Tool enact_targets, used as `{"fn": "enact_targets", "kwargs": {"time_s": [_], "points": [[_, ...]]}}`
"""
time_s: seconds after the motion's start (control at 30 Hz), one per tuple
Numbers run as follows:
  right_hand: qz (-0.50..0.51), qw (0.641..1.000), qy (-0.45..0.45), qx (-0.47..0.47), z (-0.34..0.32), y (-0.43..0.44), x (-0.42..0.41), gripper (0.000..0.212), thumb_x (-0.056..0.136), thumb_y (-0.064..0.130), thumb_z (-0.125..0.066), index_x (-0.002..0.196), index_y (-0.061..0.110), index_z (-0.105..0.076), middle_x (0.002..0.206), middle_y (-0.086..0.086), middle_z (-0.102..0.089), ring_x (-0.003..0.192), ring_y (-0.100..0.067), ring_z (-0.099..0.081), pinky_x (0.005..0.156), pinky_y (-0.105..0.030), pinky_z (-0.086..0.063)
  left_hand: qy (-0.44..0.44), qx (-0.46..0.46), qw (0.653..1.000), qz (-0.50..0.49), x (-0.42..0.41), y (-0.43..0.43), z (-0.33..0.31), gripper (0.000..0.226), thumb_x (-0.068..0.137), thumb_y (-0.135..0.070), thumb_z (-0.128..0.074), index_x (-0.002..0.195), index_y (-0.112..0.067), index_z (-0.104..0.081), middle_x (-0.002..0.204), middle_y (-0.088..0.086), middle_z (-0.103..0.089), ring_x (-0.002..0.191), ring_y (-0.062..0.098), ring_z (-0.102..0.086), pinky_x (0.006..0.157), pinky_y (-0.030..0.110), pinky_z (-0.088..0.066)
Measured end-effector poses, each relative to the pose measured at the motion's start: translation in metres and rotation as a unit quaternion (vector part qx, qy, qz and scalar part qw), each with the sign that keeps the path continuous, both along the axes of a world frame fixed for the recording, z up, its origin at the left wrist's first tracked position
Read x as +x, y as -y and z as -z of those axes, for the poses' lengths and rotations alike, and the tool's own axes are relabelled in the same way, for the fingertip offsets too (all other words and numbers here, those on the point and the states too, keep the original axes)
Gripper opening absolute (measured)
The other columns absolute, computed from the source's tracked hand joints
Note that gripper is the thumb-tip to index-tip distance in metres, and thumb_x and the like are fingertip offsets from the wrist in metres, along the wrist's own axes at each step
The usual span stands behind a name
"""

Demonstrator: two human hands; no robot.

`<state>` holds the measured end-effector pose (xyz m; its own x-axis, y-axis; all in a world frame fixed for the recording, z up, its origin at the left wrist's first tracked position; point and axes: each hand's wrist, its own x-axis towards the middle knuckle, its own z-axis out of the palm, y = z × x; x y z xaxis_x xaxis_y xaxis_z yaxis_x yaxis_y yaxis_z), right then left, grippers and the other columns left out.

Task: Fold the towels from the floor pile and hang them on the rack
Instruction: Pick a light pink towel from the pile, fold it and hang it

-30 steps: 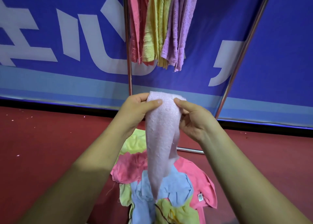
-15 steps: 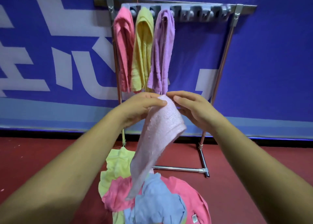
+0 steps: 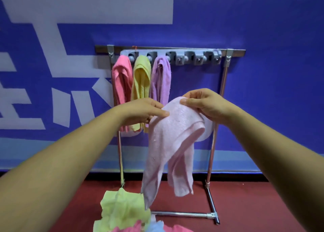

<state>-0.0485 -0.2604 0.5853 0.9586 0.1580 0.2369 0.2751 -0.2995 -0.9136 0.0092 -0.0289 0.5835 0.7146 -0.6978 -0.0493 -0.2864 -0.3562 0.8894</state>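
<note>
The pile (image 3: pixel 122 212) of yellow, pink and blue towels lies on the red floor (image 3: pixel 254 205) at the bottom edge of the view, which cuts it off. It sits just in front of the rack's left foot. The floor to its right, inside the base bar (image 3: pixel 182 214), is bare.

Above the pile, both hands hold a pale pink towel (image 3: pixel 168 144) by its folded top. The left hand (image 3: pixel 140 111) pinches the left side of the fold between thumb and fingers. The right hand (image 3: pixel 205 105) grips the right side, thumb on the front and fingers curled behind. The towel drapes down between them in two tails. The longer left tail ends just over the pile and the shorter right one hangs clear of the floor.

Behind it stands the rack (image 3: pixel 213 144), with a grey hook bar (image 3: pixel 192 58) across its top. Three folded towels fill the left hooks: a pink one (image 3: pixel 121 81), a yellow one (image 3: pixel 141 79) and a purple one (image 3: pixel 161 77), side by side and touching. The hooks (image 3: pixel 181 59) to their right are free. The held towel hangs below them. A blue banner (image 3: pixel 271 91) closes the space behind the rack.
</note>
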Motion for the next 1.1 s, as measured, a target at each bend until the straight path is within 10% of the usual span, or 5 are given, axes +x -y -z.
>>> {"fn": "enact_targets", "kwargs": {"time_s": [0.2,0.53,0.63,0.8,1.1], "points": [[0.079,0.995,0.051,-0.036,-0.021,0.039,0.027,0.029,0.096,0.021,-0.066,0.098,-0.007,-0.068,0.08,-0.006,-0.062,0.075,-0.017,-0.052,0.072,-0.032,-0.042,0.106,-0.056,0.992,-0.031,0.036,0.038,-0.024,0.015,0.093,-0.021,-0.068,0.096,-0.009,-0.076,0.099,0.009,-0.075,0.09,0.016,-0.063,0.089,0.035,-0.047],[0.217,0.943,0.18,-0.175,-0.08,0.062,0.099,0.028,0.099,0.026,-0.06,0.08,0.006,-0.063,0.068,0.0,-0.048,0.06,-0.01,-0.039,0.055,-0.028,-0.032,0.413,0.062,0.893,-0.164,0.111,0.093,-0.097,0.022,0.092,-0.031,-0.064,0.081,-0.012,-0.067,0.07,0.001,-0.055,0.069,0.019,-0.049,0.065,0.032,-0.037],[0.265,0.916,0.197,-0.227,-0.09,0.067,0.129,0.028,0.098,0.032,-0.058,0.082,0.009,-0.063,0.075,-0.002,-0.055,0.075,-0.019,-0.05,0.065,-0.032,-0.036,0.445,0.083,0.872,-0.186,0.126,0.104,-0.1,0.03,0.093,-0.035,-0.064,0.068,-0.019,-0.056,0.064,-0.004,-0.051,0.072,0.02,-0.049,0.064,0.032,-0.032],[0.339,0.865,0.198,-0.311,-0.099,0.067,0.166,0.033,0.1,0.041,-0.055,0.11,0.015,-0.072,0.122,-0.01,-0.061,0.128,-0.035,-0.041,0.088,-0.04,-0.034,0.447,0.054,0.852,-0.266,0.154,0.121,-0.105,0.016,0.091,-0.033,-0.066,0.104,-0.023,-0.063,0.105,-0.002,-0.064,0.11,0.024,-0.058,0.099,0.036,-0.036],[0.393,0.823,0.18,-0.369,-0.101,0.06,0.216,0.029,0.095,0.042,-0.057,0.093,0.016,-0.07,0.117,-0.009,-0.06,0.119,-0.035,-0.041,0.098,-0.046,-0.032,0.448,0.125,0.816,-0.342,0.187,0.136,-0.103,0.009,0.093,-0.026,-0.062,0.102,-0.023,-0.063,0.107,-0.001,-0.066,0.11,0.026,-0.056,0.092,0.038,-0.029]]}}
